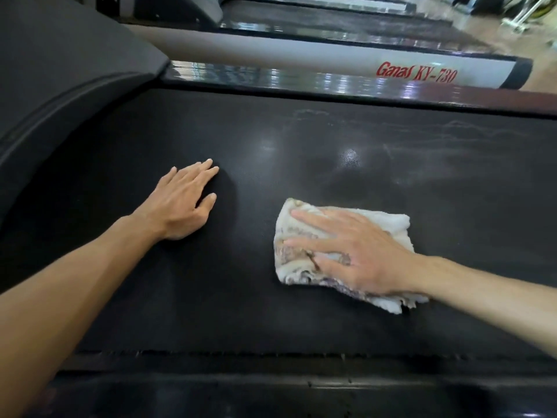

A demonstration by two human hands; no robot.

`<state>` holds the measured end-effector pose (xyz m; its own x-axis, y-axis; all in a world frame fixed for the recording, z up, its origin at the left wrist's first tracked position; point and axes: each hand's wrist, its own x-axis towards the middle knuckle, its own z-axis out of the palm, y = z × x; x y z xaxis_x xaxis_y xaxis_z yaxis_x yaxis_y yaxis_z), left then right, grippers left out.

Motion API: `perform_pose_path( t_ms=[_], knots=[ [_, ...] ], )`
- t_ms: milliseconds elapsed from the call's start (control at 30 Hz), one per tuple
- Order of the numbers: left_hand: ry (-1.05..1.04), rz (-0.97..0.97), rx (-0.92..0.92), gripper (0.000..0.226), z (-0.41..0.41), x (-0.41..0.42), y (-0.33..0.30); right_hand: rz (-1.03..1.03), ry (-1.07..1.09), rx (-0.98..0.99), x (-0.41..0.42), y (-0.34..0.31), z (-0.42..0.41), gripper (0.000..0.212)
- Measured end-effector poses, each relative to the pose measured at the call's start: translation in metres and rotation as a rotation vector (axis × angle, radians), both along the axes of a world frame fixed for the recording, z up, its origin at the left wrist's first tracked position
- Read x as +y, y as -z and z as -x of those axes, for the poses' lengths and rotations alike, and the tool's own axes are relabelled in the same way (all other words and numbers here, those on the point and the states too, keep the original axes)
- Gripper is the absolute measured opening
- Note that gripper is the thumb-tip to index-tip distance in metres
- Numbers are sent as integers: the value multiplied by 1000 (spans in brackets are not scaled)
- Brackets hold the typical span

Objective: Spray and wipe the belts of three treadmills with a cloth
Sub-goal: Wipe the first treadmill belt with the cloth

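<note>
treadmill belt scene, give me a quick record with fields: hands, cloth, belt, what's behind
left hand: left hand flat on the belt, empty, fingers spread
right hand: right hand pressing palm-down on the cloth, no closed grip
cloth: cloth folded, whitish with a faded pattern, lying on the belt
belt: belt black, textured, faint pale streaks near its far edge
side rail: side rail grey, red lettering "Ganas KY-730"
behind: further treadmills, blurred
spray bottle: not in view

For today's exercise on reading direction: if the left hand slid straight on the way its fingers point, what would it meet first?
The left hand points up and right across the belt. Only bare belt lies ahead, then probably the glossy side rail at its far edge. The cloth lies off that line.
</note>
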<state>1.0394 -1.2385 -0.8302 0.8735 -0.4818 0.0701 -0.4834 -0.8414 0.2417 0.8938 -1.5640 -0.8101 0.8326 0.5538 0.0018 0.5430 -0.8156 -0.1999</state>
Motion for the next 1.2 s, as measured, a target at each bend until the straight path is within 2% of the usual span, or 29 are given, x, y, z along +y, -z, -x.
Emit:
perform_pose_path(
  t_ms=[133,233,333,467,567,667,767,833,933,1000,1100,1200],
  knots=[
    [8,-16,6,63,-1,-4,-3,45,139,26,30,-3,-42,55],
    [9,7,0,62,0,-4,-3,43,-1,-51,46,-3,-24,52],
    [10,35,7,63,1,-4,-3,-12,-82,-52,18,2,-5,47],
    [5,24,25,64,0,-4,-2,27,142,23,-9,-3,-51,50],
    [3,28,21,64,-3,-8,-3,51,248,-2,13,-7,-94,56],
    [-9,54,19,64,-5,-9,-3,70,164,-23,40,-4,-91,53],
    [-7,57,21,66,-6,-11,-5,31,21,-7,19,1,-67,53],
    [11,42,9,67,-8,-12,-5,14,84,15,-6,1,-75,53],
    [22,54,9,68,-12,-20,-7,3,302,-2,-14,-4,-111,66],
    [18,64,6,69,-17,-28,-7,19,382,-13,5,-7,-134,57],
    [5,108,10,69,-29,-42,-13,33,324,-55,27,-4,-130,49],
    [-65,177,21,65,-40,-54,-17,-3,191,-1,7,-3,-108,59]
  ],
)
